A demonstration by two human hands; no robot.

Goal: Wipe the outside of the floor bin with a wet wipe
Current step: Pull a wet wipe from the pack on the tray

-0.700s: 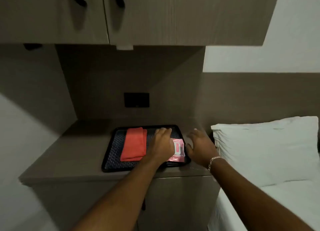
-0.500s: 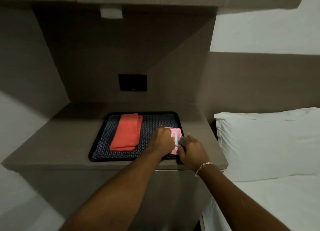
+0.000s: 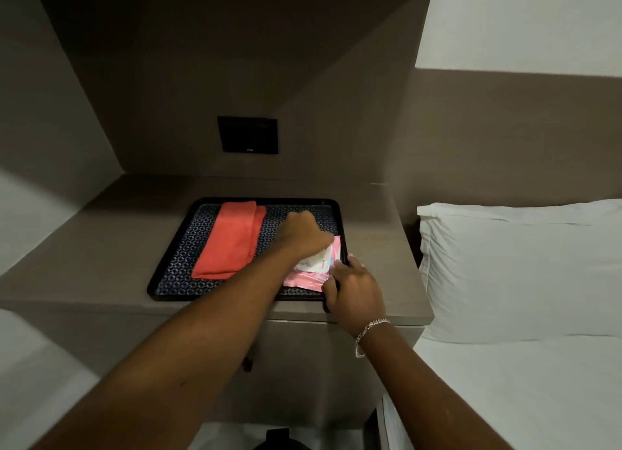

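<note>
A pink wet wipe pack [image 3: 304, 278] lies at the right side of a black patterned tray [image 3: 175, 267] on a brown bedside cabinet. My left hand [image 3: 304, 235] rests on the pack's far end with fingers closed on a white piece [image 3: 314, 263] raised from its top; whether this is a flap or a wipe I cannot tell. My right hand [image 3: 355, 289], with a bracelet at the wrist, pinches the pack's right edge at the tray rim. A dark round object [image 3: 279, 441] shows at the bottom edge, on the floor by the cabinet, mostly cut off.
A folded orange cloth [image 3: 230, 239] lies in the tray's left half. A black wall panel [image 3: 248, 134] sits above the cabinet top [image 3: 101, 247]. A white pillow [image 3: 525, 267] and bed [image 3: 505, 399] are close on the right. A small cabinet handle [image 3: 247, 365] is below.
The view has tipped downward. My right hand closed in on the pack's right edge. My left hand slid to the pack's far end and a white piece now stands up from it.
</note>
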